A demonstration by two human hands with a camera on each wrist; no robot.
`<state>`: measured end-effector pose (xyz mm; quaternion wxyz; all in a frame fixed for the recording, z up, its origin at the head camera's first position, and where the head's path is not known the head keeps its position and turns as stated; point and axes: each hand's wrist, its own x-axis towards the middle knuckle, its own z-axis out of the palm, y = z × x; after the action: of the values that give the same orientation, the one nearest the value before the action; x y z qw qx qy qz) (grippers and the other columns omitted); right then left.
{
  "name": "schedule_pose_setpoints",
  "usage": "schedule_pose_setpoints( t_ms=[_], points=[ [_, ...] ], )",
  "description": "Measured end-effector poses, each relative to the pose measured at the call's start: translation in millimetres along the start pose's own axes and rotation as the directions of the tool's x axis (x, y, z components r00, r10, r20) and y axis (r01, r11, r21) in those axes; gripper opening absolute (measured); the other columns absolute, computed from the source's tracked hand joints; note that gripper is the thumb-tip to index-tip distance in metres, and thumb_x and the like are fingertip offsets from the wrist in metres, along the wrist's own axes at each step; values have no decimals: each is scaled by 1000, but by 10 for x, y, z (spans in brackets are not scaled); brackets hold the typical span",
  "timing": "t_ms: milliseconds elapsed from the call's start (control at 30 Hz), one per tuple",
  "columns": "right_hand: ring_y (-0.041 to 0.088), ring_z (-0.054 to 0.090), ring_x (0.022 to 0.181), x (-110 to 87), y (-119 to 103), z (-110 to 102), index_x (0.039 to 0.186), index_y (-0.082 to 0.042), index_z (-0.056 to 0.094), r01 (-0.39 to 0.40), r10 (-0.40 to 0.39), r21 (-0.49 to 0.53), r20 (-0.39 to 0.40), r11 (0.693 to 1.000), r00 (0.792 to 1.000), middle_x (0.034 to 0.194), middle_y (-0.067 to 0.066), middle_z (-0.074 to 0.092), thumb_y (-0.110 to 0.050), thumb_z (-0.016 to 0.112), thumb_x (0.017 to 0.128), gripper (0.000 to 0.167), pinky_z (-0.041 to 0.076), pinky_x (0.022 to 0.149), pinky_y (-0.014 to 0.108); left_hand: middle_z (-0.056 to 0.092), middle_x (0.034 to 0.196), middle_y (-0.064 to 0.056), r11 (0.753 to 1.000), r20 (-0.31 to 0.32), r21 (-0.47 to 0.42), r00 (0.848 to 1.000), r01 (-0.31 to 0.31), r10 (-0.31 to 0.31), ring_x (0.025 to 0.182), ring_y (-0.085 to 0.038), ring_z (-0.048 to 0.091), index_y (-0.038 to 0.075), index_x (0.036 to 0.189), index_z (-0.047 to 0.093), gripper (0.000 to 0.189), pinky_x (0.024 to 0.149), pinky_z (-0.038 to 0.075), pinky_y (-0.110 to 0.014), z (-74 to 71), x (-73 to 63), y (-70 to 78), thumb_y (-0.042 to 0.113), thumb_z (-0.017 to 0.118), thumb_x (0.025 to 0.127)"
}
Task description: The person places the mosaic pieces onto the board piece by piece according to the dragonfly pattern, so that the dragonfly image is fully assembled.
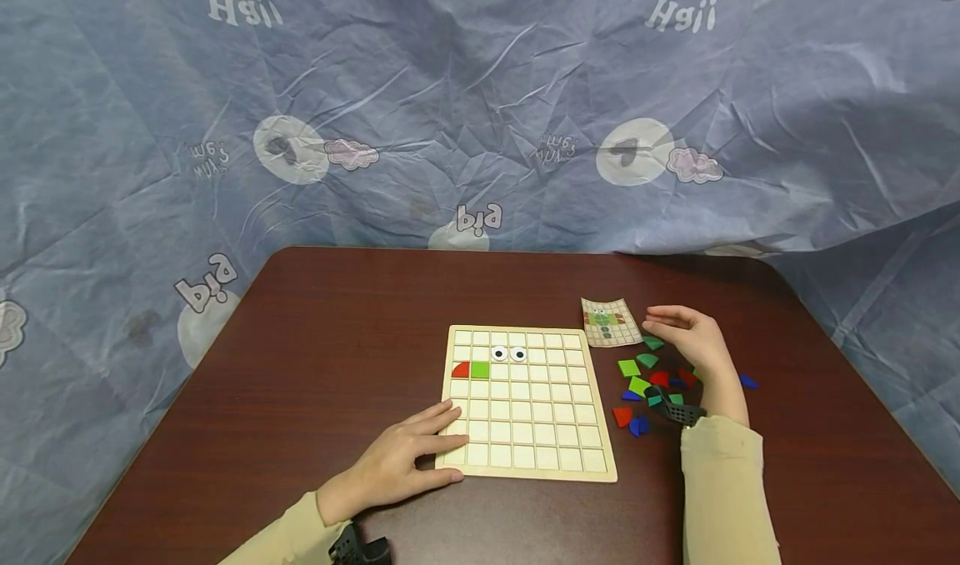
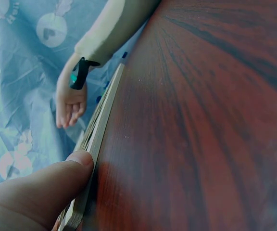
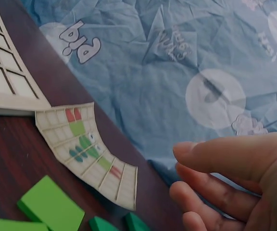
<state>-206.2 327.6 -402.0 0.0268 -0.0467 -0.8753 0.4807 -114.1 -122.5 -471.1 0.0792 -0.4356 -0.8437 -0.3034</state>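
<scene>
My left hand (image 1: 405, 455) rests on the left edge of a pale wooden grid board (image 1: 522, 417), its fingers spread over the rim. In the left wrist view the thumb (image 2: 81, 161) touches the board's side. The board holds two white eye pieces (image 1: 499, 354), a red quarter-round piece (image 1: 461, 370) and a green square (image 1: 480, 370) beside it. My right hand (image 1: 697, 342) hovers just right of a curled pattern card (image 1: 611, 325), apart from it. Its fingers are loosely bent, with nothing seen between them in the right wrist view.
Loose pieces lie right of the board: green squares (image 1: 629, 368), dark green quarter-rounds (image 1: 647, 360), red pieces (image 1: 622, 417) and blue ones (image 1: 639, 426). Some are partly hidden by the right wrist and its black strap (image 1: 678, 411). A patterned blue cloth (image 1: 480, 132) hangs behind the brown table (image 1: 360, 332).
</scene>
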Motion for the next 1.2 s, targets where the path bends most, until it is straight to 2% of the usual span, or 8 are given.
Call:
schedule_pose_setpoints(
  t_ms=[133,200,300,400,500,733,933,1200],
  points=[
    [-6,54,86,10,76,6,130,1,52,-5,4,-6,-44,1000,999,113,3,64,-35,67,87,58,45,86,31,48,138,-10,1000,2,4,1000,2,-2,132,-25,38,18,122,65,43,99,41,-43,-2,3,2,44,64,87],
    [-2,53,90,13,104,8,131,1,52,-15,15,-4,-62,1000,998,121,14,60,-32,67,88,56,45,87,33,49,138,-10,1000,0,6,1000,1,-1,132,-25,39,18,122,65,43,99,41,-43,-3,6,2,43,64,87],
    [16,54,103,12,140,9,132,1,51,-41,40,-4,-79,999,996,129,22,53,-30,68,87,58,44,90,41,49,138,-11,1000,-2,7,1000,-2,2,132,-26,39,18,122,66,43,98,41,-43,-3,8,2,43,65,87],
    [33,50,115,9,182,3,133,1,50,-66,65,-7,-83,998,994,133,24,49,-29,68,87,58,43,91,45,49,138,-11,1000,-2,9,1000,-3,3,132,-26,39,18,122,66,43,98,42,-43,0,9,2,43,65,87],
    [39,46,120,10,224,-4,133,1,50,-76,74,-19,-81,997,994,134,25,48,-29,70,86,59,43,90,45,49,138,-11,1000,-3,14,1000,0,0,132,-26,39,18,122,66,43,98,41,-43,6,10,-1,43,65,87],
    [41,45,120,25,295,4,133,1,50,-119,118,-29,-54,992,992,133,28,47,-31,72,83,63,42,92,48,49,137,-11,1000,-2,19,1000,6,-6,131,-26,40,19,121,66,43,98,42,-43,13,6,2,44,64,87],
    [41,47,117,40,338,26,130,3,53,-117,115,-80,-29,990,993,129,30,50,-26,70,85,56,42,92,51,49,137,-11,1000,-1,17,1000,2,-2,131,-26,40,18,121,66,43,98,42,-43,7,9,11,44,64,87],
    [39,56,99,19,298,20,119,3,61,-77,69,-193,-48,978,996,112,26,61,-28,70,85,47,48,76,42,49,138,-11,1000,3,13,1000,4,-4,131,-26,40,18,121,66,42,99,41,-43,4,14,13,44,64,87]
  ],
)
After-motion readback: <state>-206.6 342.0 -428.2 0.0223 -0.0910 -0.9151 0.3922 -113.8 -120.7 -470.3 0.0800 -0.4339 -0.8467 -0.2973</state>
